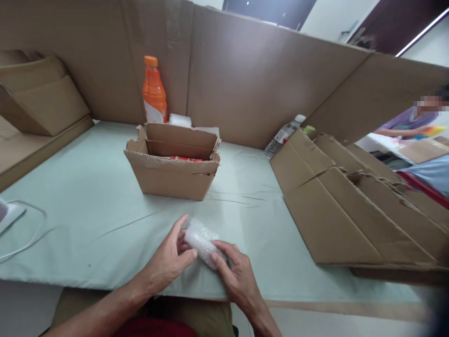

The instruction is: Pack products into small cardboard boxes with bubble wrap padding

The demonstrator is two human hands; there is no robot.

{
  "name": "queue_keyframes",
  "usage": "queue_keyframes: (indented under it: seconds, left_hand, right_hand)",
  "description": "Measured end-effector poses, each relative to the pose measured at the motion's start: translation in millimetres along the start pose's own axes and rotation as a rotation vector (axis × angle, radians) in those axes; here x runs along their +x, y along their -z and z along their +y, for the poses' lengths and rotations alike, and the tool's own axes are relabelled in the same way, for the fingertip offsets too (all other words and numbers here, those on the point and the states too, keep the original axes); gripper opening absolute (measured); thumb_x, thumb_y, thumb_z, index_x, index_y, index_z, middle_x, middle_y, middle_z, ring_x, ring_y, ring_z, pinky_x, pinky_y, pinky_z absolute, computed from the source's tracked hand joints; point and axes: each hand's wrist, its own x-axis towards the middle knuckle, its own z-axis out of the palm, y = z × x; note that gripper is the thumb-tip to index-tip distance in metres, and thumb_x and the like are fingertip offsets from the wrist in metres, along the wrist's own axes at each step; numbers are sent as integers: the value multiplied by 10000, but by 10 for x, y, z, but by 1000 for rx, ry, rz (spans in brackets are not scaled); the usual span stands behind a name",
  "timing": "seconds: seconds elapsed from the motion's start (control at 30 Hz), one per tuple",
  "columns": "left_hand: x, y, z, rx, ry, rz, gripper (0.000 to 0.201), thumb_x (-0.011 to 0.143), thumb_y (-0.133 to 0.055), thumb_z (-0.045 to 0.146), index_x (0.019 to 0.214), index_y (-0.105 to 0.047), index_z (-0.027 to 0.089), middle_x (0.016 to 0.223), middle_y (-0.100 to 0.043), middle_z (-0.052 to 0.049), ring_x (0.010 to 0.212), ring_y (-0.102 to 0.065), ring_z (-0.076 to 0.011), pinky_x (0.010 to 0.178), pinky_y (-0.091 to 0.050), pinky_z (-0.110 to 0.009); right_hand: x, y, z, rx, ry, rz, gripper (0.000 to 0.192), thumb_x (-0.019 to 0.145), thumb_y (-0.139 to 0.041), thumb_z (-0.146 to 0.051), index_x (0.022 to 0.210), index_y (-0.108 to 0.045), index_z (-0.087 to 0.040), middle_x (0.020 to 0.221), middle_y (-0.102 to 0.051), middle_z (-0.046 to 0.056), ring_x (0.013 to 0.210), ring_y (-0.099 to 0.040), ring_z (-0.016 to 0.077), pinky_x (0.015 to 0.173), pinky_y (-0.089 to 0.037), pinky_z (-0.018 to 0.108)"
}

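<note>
Both hands are on a small roll of bubble wrap [201,238], low over the front of the table. My right hand [238,271] pinches its right end between thumb and fingers. Around the left end curl the fingers of my left hand [168,260], its thumb at the near edge and its index finger raised. Whether something is wrapped inside, I cannot tell. Just beyond stands an uncovered cardboard box [171,175] with a red item [185,159] partly visible inside.
An orange bottle [154,91] and a white packet [180,120] stand behind the box. A clear bottle [284,135] leans near large cardboard boxes [336,215] on the right. More cardboard [45,96] and a white cable [35,238] lie left. Another person [410,121] is beyond the partition.
</note>
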Motion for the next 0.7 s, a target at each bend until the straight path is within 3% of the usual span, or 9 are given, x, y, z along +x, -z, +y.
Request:
queue_keyframes:
  seconds: [0.1,0.17,0.23,0.3,0.37,0.43,0.53,0.6,0.7]
  left_hand:
    - [5,-60,68,-58,14,-28,813,814,-576,288,1529,-216,146,972,-621,-48,860,-636,-173,831,-533,-333]
    - [-3,-106,94,-31,-30,-43,791,816,-571,273,1527,-246,156,933,-603,-24,830,-626,-159,806,-531,-308]
    - [-27,-140,90,47,-87,-60,754,815,-562,230,1518,-295,171,939,-605,-19,838,-632,-152,812,-529,-293]
    - [-38,-129,91,191,-164,-68,702,819,-562,187,1492,-361,190,952,-631,-22,829,-642,-150,802,-536,-285]
    - [-2,-36,158,376,-343,-24,649,840,-584,175,1463,-410,227,1031,-667,-43,895,-657,-174,839,-546,-305]
    - [102,160,333,574,-642,125,622,867,-604,171,1454,-421,266,1188,-656,-78,1072,-637,-219,948,-531,-360]
    - [358,584,738,867,-1041,489,682,858,-619,106,1485,-392,252,1360,-563,-136,1286,-525,-283,1083,-451,-469]
    - [530,856,975,1016,-1115,667,726,826,-625,68,1494,-378,207,1374,-559,-164,1338,-479,-328,1102,-417,-534]
    - [673,1095,1084,1112,-1121,764,698,801,-580,12,1460,-413,169,1130,-689,-122,1214,-576,-320,1050,-450,-553]
  right_hand:
    - [-17,35,-8,42,13,29,209,917,-610,-320,1087,-716,-260,1103,-743,74,1042,-678,256,908,-543,387]
    - [-12,88,10,83,-29,57,385,877,-662,-388,1239,-661,-256,1279,-679,99,1156,-638,281,967,-522,409]
    - [8,129,18,186,-100,-20,571,834,-697,-469,1345,-593,-238,1332,-649,114,1144,-647,283,926,-542,376]
    - [36,131,9,258,-149,-132,486,838,-676,-498,1230,-661,-210,1150,-727,96,974,-693,252,821,-556,317]
    - [60,97,0,246,-181,-161,328,868,-632,-479,1000,-717,-191,898,-741,56,796,-677,212,722,-534,271]
    - [71,52,10,207,-210,-119,306,891,-596,-468,876,-709,-184,774,-703,32,701,-637,186,651,-502,246]
    - [76,21,59,176,-236,-59,320,898,-591,-479,838,-704,-186,734,-675,23,662,-616,175,603,-486,231]
    - [88,49,98,137,-204,-33,296,895,-608,-461,810,-706,-194,735,-676,28,680,-630,182,628,-503,235]
    - [132,203,176,48,-114,46,262,869,-650,-445,765,-716,-214,781,-712,52,726,-667,209,682,-543,256]
